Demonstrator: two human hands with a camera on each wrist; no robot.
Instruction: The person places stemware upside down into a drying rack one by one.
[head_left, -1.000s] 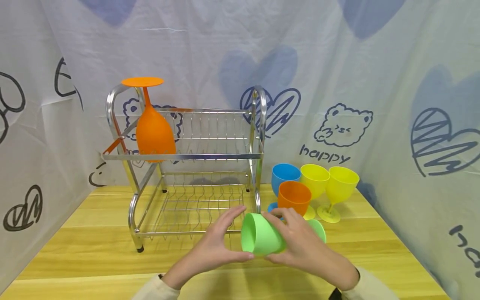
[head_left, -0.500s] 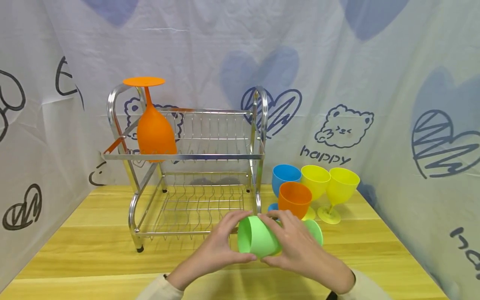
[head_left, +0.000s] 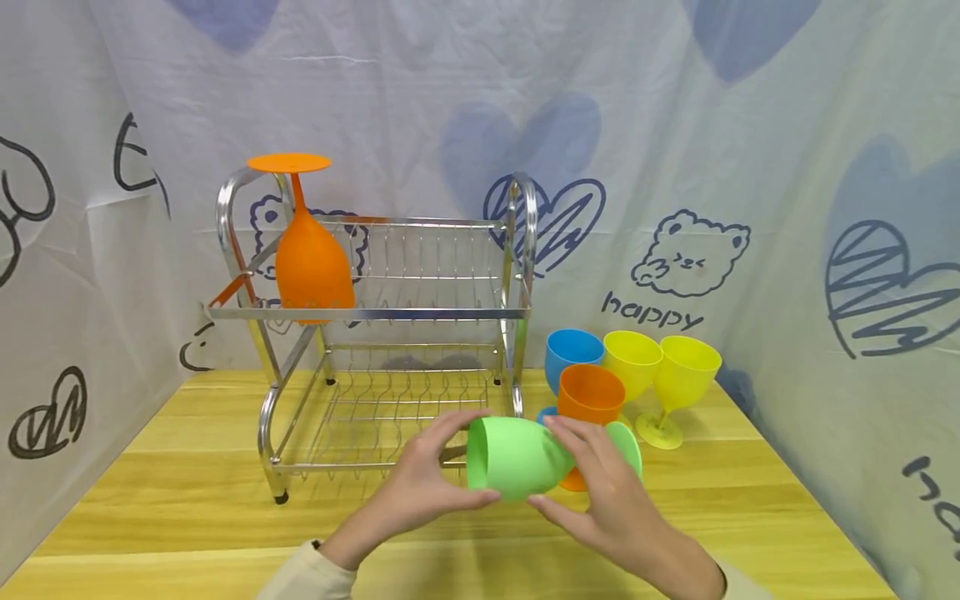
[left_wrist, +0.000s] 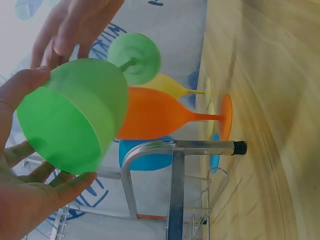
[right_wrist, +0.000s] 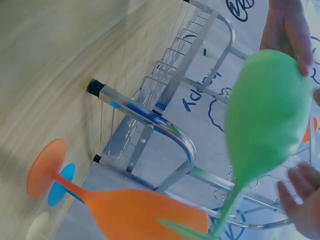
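Note:
A light green goblet [head_left: 517,458] is held sideways in front of the rack, its mouth facing left and its round foot [head_left: 624,446] behind my right hand. My left hand [head_left: 420,479] grips it at the rim, thumb below and fingers above. On the bowl's stem end are the curled fingers of my right hand [head_left: 611,492], with the thumb at its lower edge. Seen from the left wrist, the left fingertips [left_wrist: 75,187] lie along the rim of the goblet [left_wrist: 95,95]. In the right wrist view, the bowl [right_wrist: 270,110] tapers into a thin stem.
Left of centre stands a two-tier metal dish rack [head_left: 367,314], with an orange goblet [head_left: 311,262] upside down on its upper tier. On the wooden table [head_left: 187,500], right of it, are an upright orange goblet [head_left: 592,392], a blue goblet [head_left: 573,354] and yellow goblets [head_left: 686,367].
The green goblet has turned more level, showing more of its side, and has shifted slightly left. My right hand's fingers have slid from the bowl's middle toward its stem end.

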